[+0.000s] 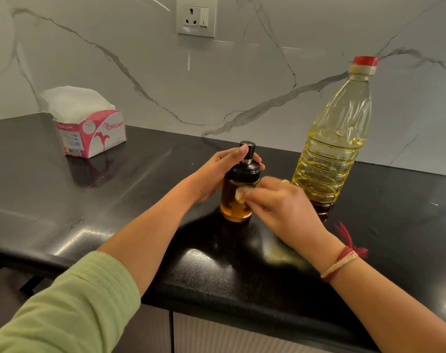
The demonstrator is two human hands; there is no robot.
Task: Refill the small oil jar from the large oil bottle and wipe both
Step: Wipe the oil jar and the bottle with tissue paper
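The small glass oil jar (233, 202) with a black lid and spout stands upright on the black counter (115, 200), holding amber oil. My left hand (218, 170) grips it around the lid from the left. My right hand (280, 207) pinches a small wad of tissue (241, 193) against the jar's right side; the hand is motion-blurred. Just to the right, the large plastic oil bottle (336, 138) stands upright with its red cap on, roughly half full of yellow oil.
An opened red-and-white box of tissues (92, 133) sits at the back left of the counter. A marble wall with a socket (196, 16) rises behind. The counter's front edge runs below my arms, with cabinet fronts underneath.
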